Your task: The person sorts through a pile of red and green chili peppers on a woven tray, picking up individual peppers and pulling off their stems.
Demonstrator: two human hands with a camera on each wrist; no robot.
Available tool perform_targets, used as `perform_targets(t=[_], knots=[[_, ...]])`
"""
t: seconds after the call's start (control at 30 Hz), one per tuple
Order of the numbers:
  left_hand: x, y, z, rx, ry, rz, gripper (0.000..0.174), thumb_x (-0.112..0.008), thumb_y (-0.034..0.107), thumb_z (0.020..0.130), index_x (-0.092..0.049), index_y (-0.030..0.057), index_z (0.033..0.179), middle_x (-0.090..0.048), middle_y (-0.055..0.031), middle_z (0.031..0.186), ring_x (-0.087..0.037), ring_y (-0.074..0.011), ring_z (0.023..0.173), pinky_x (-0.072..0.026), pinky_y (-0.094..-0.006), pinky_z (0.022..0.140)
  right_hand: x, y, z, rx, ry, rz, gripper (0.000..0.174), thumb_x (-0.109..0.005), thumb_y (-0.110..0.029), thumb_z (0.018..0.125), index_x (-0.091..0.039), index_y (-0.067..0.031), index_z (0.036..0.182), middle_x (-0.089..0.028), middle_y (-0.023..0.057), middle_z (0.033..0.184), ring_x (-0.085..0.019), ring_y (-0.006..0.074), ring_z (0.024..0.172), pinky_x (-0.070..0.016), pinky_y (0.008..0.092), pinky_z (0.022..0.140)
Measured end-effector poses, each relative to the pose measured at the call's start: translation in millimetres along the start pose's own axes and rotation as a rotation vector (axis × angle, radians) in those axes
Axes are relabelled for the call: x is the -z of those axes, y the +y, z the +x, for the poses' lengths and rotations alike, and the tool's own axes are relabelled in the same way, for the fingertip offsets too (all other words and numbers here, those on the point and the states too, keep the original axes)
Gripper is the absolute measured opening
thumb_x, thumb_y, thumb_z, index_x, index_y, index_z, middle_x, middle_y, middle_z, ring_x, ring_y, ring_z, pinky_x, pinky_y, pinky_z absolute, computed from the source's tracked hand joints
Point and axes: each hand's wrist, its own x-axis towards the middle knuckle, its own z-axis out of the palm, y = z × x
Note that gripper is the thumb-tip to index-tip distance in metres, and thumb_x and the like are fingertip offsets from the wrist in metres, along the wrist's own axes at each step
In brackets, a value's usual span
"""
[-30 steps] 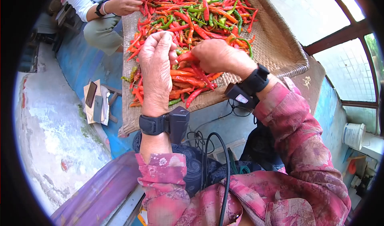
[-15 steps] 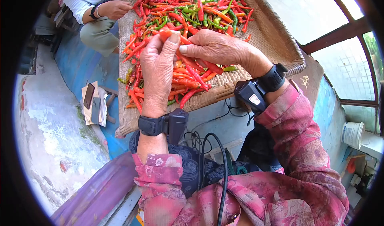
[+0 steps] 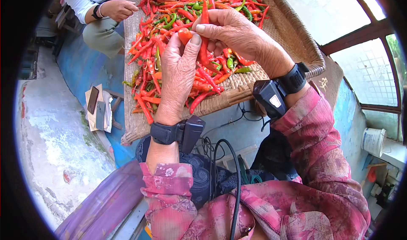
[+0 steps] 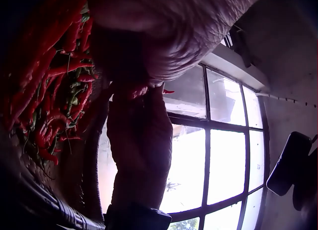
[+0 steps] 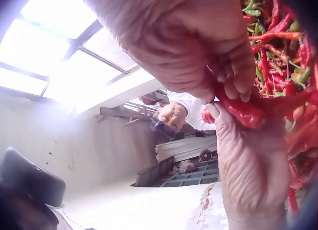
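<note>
Left hand (image 3: 178, 68): thumb and fingers pinch an orange-red chili (image 3: 185, 35), which shows at the thumb tip. Right hand (image 3: 243, 34): fingers curled round a long red chili (image 3: 204, 51), just to the right of the left thumb. Below and around both hands: chili heap (image 3: 146, 49), red with some green, on a woven tray (image 3: 296, 32). Beyond the left hand, near the tray edge: another person's hand (image 3: 121, 10).

From above, the head view faces down, slender red-and-green chillies (image 3: 186, 15) at twelve o'clock; nearer wrist views, facing bright paned windows (image 4: 226, 158), share them: left at nine, right at two.
</note>
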Motion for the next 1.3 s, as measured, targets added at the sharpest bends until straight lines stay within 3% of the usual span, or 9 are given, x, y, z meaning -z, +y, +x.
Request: perform_targets(t=[0.27, 0.43, 0.63, 0.7, 0.77, 0.8, 0.83, 0.9, 1.3], knots=[[6.5, 5.7, -4.1, 0.119, -0.252, 0.113, 0.04, -0.049, 0.036, 0.094, -0.053, 0.0027, 0.114, -0.055, 0.0037, 0.085, -0.048, -0.0021, 0.07, -0.04, -0.0172, 0.061, 2.4, -1.1, -1.4, -0.035, -0.044, -0.141, 0.026, -0.065, -0.027, 0.082, -0.062, -0.0021, 0.079, -0.061, 0.0037, 0.063, -0.057, 0.0086, 0.055, -0.0454, 0.0236, 0.046], [3.8, -5.6, -2.7, 0.053, -0.288, 0.15, 0.037, -0.046, 0.03, 0.095, -0.051, 0.0022, 0.119, -0.053, 0.0036, 0.08, -0.047, -0.0032, 0.068, -0.0401, -0.0163, 0.062, 9.6, -10.5, -4.3, 0.032, 0.049, -0.443, 0.021, -0.059, -0.021, 0.087, -0.061, -0.0002, 0.086, -0.06, 0.0013, 0.066, -0.054, 0.0043, 0.052, -0.0447, 0.019, 0.047], [1.4, -0.2, -5.2, 0.144, -0.103, 0.18, 0.032, -0.051, 0.022, 0.093, -0.053, -0.0027, 0.113, -0.053, 0.0007, 0.073, -0.049, -0.0052, 0.064, -0.0422, -0.0201, 0.058, 47.2, -8.3, 8.8, 0.138, 0.511, -0.057, 0.031, -0.059, -0.027, 0.089, -0.055, 0.0011, 0.102, -0.06, 0.0047, 0.087, -0.057, 0.0065, 0.07, -0.049, 0.0201, 0.06], [2.4, 0.9, -3.1, 0.148, -0.109, 0.163, 0.035, -0.052, 0.021, 0.092, -0.051, -0.0043, 0.116, -0.054, 0.0005, 0.073, -0.049, -0.0049, 0.064, -0.0422, -0.0191, 0.058, 54.4, -3.2, 12.6, 0.145, 0.542, -0.246, 0.024, -0.057, -0.022, 0.09, -0.054, 0.0009, 0.097, -0.059, 0.0024, 0.081, -0.056, 0.0077, 0.062, -0.0477, 0.0215, 0.054], [3.4, 0.5, -2.8, 0.148, -0.078, 0.168, 0.037, -0.052, 0.027, 0.092, -0.052, 0.0012, 0.119, -0.053, 0.0026, 0.074, -0.047, -0.0034, 0.064, -0.041, -0.0173, 0.059, 59.9, 19.2, 17.3, 0.084, 0.408, -0.516, 0.03, -0.059, -0.026, 0.087, -0.059, 0.0007, 0.1, -0.062, 0.0081, 0.069, -0.058, 0.0078, 0.059, -0.0481, 0.0218, 0.051], [4.1, 1.5, -3.0, 0.149, -0.075, 0.167, 0.037, -0.052, 0.027, 0.092, -0.052, 0.0012, 0.119, -0.053, 0.0026, 0.074, -0.047, -0.0034, 0.064, -0.041, -0.0173, 0.059, 58.9, 15.6, 14.3, -0.151, 0.294, -0.811, 0.032, -0.059, -0.027, 0.084, -0.06, -0.0012, 0.104, -0.064, 0.0131, 0.072, -0.062, 0.0161, 0.062, -0.0506, 0.0284, 0.056], [4.3, 3.2, -3.3, 0.156, -0.097, 0.195, 0.036, -0.052, 0.027, 0.092, -0.053, 0.0016, 0.118, -0.053, 0.0026, 0.074, -0.047, -0.0033, 0.064, -0.041, -0.0172, 0.059, 58.2, 28.9, 13.8, 0.053, 0.16, -1.148, 0.029, -0.058, -0.024, 0.081, -0.062, -0.0053, 0.103, -0.065, 0.0155, 0.081, -0.064, 0.0261, 0.071, -0.0517, 0.0355, 0.066], [4.7, 4.2, -3.4, 0.163, -0.117, 0.219, 0.035, -0.052, 0.026, 0.092, -0.053, 0.0019, 0.118, -0.054, 0.0026, 0.074, -0.047, -0.0032, 0.064, -0.0409, -0.0171, 0.059, 49.6, 47.1, 8.0, -0.256, -0.093, -1.316, 0.028, -0.056, -0.02, 0.079, -0.063, -0.0104, 0.104, -0.065, 0.0131, 0.09, -0.062, 0.0327, 0.084, -0.0497, 0.0398, 0.076], [7.3, 2.3, -3.9, 0.13, -0.148, 0.18, 0.028, -0.053, 0.022, 0.092, -0.056, 0.0041, 0.113, -0.054, 0.0035, 0.073, -0.048, -0.0028, 0.063, -0.0414, -0.017, 0.058, 33.9, 65.7, -0.2, -0.261, -0.287, -1.223, 0.033, -0.064, -0.015, 0.071, -0.054, -0.0073, 0.101, -0.063, 0.0142, 0.085, -0.061, 0.033, 0.085, -0.0481, 0.0419, 0.072]])
